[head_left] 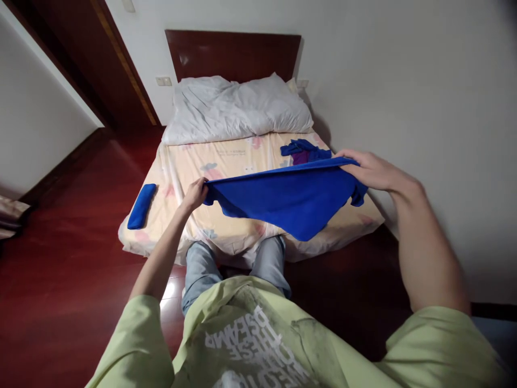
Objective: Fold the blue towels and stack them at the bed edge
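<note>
We hold a bright blue cloth [291, 196] stretched flat by two corners above the foot edge of the bed [177, 178], its lower corner hanging free.

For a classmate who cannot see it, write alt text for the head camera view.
A person standing at the foot of a bed holds a blue cloth stretched between the left hand and right hand, one corner hanging down. On the patterned sheet lie a rolled blue cloth at left, a crumpled blue and purple pile at right, and white pillows.
</note>
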`<act>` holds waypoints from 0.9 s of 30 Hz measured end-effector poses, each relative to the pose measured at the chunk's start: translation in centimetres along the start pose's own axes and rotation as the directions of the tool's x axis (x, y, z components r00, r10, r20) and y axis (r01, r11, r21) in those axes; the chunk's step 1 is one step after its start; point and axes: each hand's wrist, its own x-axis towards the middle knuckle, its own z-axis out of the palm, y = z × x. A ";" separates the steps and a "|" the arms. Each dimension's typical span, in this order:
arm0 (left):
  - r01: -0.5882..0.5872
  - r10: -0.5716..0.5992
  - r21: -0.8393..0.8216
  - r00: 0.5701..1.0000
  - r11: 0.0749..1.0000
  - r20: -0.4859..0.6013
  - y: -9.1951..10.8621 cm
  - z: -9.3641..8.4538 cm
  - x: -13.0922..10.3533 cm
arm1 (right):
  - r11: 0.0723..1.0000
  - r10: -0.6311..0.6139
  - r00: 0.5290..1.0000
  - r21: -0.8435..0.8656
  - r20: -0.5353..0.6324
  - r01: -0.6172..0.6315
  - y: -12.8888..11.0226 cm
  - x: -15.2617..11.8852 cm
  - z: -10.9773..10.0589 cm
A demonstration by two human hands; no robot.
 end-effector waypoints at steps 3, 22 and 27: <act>0.093 -0.093 -0.010 0.989 0.996 -0.116 -1.0 -2.3 0.6 | 0.997 0.012 0.984 -0.072 -0.177 -0.025 0.5 -0.7 -0.2; -0.167 0.254 0.246 0.891 0.955 -0.377 1.1 -19.8 3.3 | 0.996 -0.062 0.770 -0.086 -0.635 0.009 7.0 -0.5 1.0; -0.140 0.232 0.289 0.921 0.947 -0.314 0.7 -20.6 3.5 | 0.980 -0.050 0.735 -0.177 -0.676 -0.096 7.8 -0.4 0.4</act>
